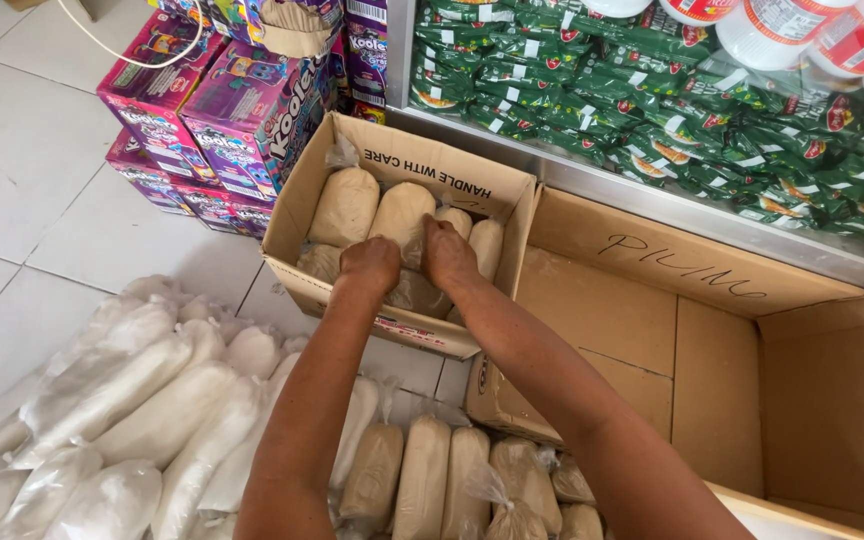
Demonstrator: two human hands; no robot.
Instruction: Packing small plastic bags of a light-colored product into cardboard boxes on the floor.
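Both my hands reach into a small cardboard box (302, 205) on the tiled floor. My left hand (370, 266) and my right hand (448, 256) press side by side on a clear bag of tan powder (404, 222) inside it. Several more tan bags (345, 205) stand packed upright around it. My fingertips are hidden among the bags, so the exact grip is unclear.
Rows of tan bags (422, 480) and a pile of white-filled bags (142, 410) lie on the floor near me. A large empty cardboard box (722, 390) sits to the right. Purple and pink cartons (237, 115) stack behind; green packets (652, 100) fill a glass-fronted shelf.
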